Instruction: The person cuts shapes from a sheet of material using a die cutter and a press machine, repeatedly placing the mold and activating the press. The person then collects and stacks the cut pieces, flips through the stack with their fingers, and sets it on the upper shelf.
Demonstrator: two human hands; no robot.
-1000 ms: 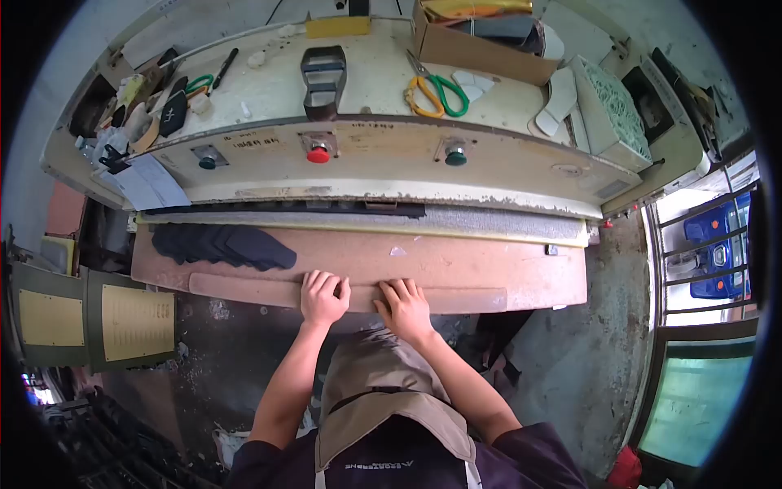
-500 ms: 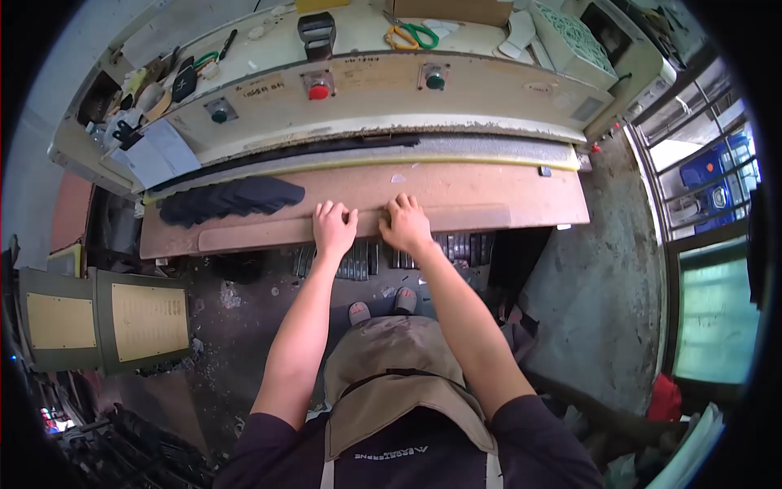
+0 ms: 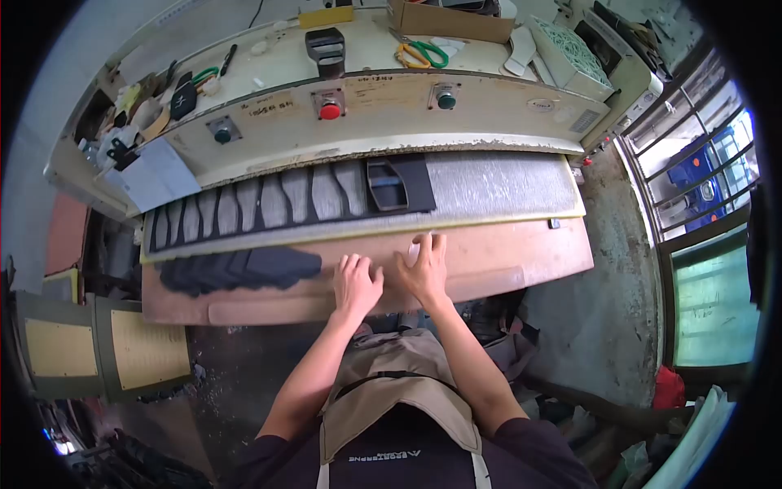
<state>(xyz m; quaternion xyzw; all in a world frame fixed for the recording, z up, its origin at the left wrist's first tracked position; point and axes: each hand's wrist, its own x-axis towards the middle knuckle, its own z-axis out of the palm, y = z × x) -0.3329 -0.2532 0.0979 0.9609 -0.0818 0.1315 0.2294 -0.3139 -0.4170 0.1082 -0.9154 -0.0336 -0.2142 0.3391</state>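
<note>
A wide brown board (image 3: 489,248) lies in front of me, level with my waist. My left hand (image 3: 356,287) rests on it with bent fingers and the thumb apart, holding nothing. Close by on the right, my right hand (image 3: 425,267) touches the board with fingers spread, beside a small pale scrap (image 3: 414,253). Left of my hands lies an overlapping row of dark cut pieces (image 3: 240,270). Behind, on a grey pad (image 3: 505,187), is a dark sheet (image 3: 421,183) with a row of curved cutouts. A metal-edged cutting die (image 3: 387,186) stands on that sheet's right end.
The press beam (image 3: 505,122) spans the back, with a red button (image 3: 329,111) and green buttons (image 3: 445,99). On top are scissors (image 3: 421,54), a black-handled block (image 3: 326,53) and a cardboard box (image 3: 448,20). A small dark piece (image 3: 555,223) lies at the board's right.
The board and pad have slid out from under the press toward me, bringing the dark sheet and cutting die into sight. Both hands moved back toward my body, fingers still on the board.
</note>
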